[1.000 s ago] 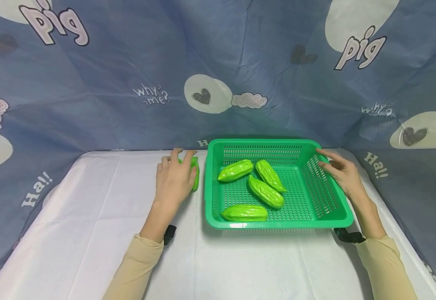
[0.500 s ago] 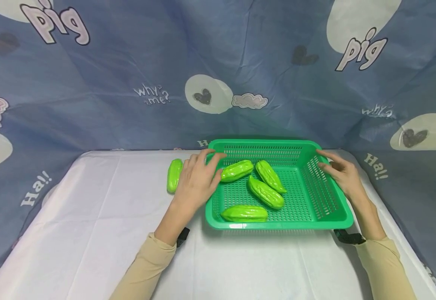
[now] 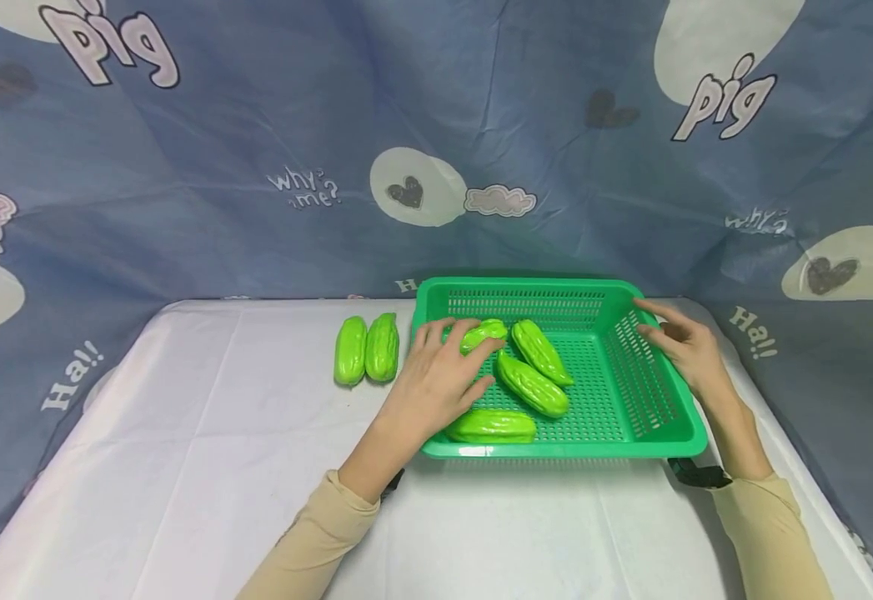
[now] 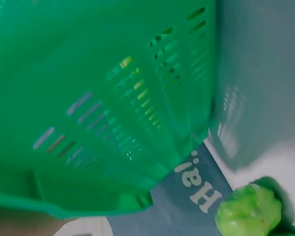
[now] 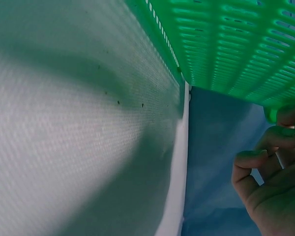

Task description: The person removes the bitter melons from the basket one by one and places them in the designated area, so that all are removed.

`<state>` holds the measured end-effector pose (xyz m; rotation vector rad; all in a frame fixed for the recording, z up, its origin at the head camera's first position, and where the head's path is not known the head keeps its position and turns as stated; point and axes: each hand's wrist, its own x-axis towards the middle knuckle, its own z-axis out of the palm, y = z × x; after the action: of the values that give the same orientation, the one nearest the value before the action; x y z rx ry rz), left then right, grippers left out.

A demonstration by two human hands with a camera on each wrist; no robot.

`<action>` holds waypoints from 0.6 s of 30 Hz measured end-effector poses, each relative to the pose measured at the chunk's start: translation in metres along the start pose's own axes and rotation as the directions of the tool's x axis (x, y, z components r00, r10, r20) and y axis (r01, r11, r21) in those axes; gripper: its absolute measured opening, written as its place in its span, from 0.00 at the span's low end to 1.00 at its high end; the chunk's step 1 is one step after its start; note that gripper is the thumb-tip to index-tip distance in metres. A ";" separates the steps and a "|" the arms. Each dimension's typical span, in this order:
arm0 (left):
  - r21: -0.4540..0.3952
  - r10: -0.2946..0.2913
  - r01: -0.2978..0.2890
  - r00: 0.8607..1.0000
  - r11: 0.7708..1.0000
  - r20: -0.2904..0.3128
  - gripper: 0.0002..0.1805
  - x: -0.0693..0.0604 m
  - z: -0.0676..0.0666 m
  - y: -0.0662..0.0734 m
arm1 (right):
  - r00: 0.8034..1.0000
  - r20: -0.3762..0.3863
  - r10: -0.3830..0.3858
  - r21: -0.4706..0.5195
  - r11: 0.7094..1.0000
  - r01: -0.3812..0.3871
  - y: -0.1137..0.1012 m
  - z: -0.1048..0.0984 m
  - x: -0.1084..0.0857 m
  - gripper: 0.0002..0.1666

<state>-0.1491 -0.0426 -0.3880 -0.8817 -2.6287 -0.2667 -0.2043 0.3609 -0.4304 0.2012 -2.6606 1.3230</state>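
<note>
In the head view my left hand [image 3: 436, 375] reaches over the left rim of a green plastic basket [image 3: 571, 450]. Its fingers are spread above a bright green bitter melon [image 3: 484, 334], partly covering it; contact cannot be made out. Three more bitter melons lie in the basket: one at the back [image 3: 542, 352], one in the middle [image 3: 532, 385], one along the front [image 3: 493, 426]. My right hand [image 3: 689, 352] holds the basket's right rim, thumb inside. In the right wrist view, the right hand's other fingers [image 5: 273, 152] curl outside the wall.
Two bitter melons stand side by side on the white cloth, a left one [image 3: 349, 351] and a right one [image 3: 382, 347], left of the basket. A blue printed curtain [image 3: 256, 150] hangs behind the white-covered table [image 3: 203, 433].
My left hand let go of a bitter melon beside another on the cloth, then moved right over the basket's left rim. The right hand and basket stayed still.
</note>
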 end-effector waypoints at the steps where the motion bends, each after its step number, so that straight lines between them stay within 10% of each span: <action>1: 0.007 0.007 -0.007 1.000 1.000 0.008 0.25 0.000 0.001 0.002 | 1.000 0.000 -0.001 0.003 1.000 0.001 0.000 0.000 0.000 0.30; 18: -0.028 0.057 -0.051 0.969 0.998 0.239 0.42 0.002 0.009 0.024 | 1.000 0.008 -0.027 0.019 0.999 0.027 -0.001 -0.001 0.000 0.30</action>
<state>-0.1386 -0.0204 -0.3941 -1.0505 -2.8205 -0.1848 -0.2037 0.3616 -0.4292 0.2442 -2.6434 1.3422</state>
